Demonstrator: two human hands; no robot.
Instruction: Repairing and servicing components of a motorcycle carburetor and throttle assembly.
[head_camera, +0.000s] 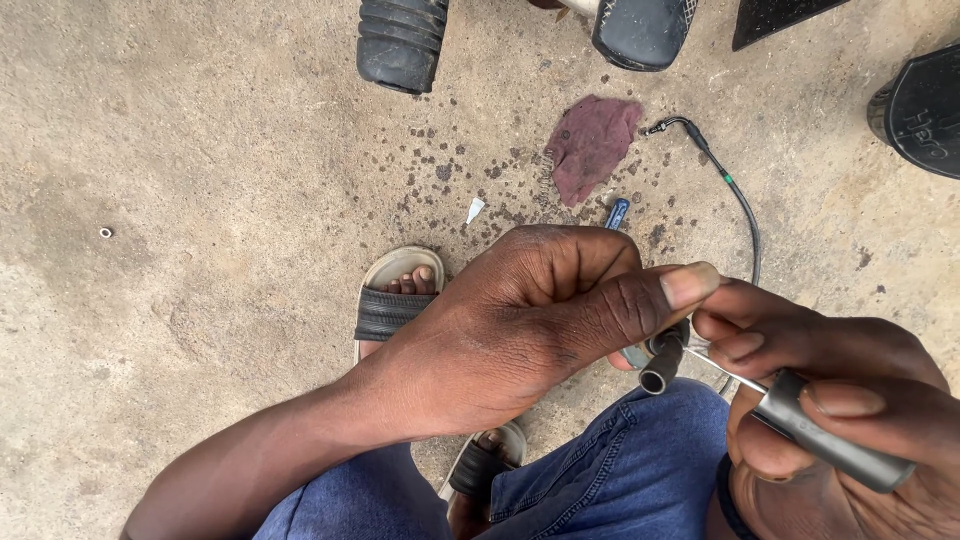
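My left hand (520, 320) is closed around a small black rubber tube fitting (662, 372), its open end poking out below my thumb. My right hand (850, 420) grips the dark grey handle of a thin screwdriver (830, 440); its metal shaft runs up-left to the fitting. A black cable (745, 215) with a metal end trails from behind my hands across the concrete. Both hands are held over my knees in blue jeans (620, 470).
A dark red rag (592, 145) lies on the oil-spotted concrete floor (200, 150). A small blue object (617, 212) peeks out beside my left hand. My feet wear sandals (392, 300). Black rubber and plastic parts (402, 40) line the top edge, another at right (925, 110).
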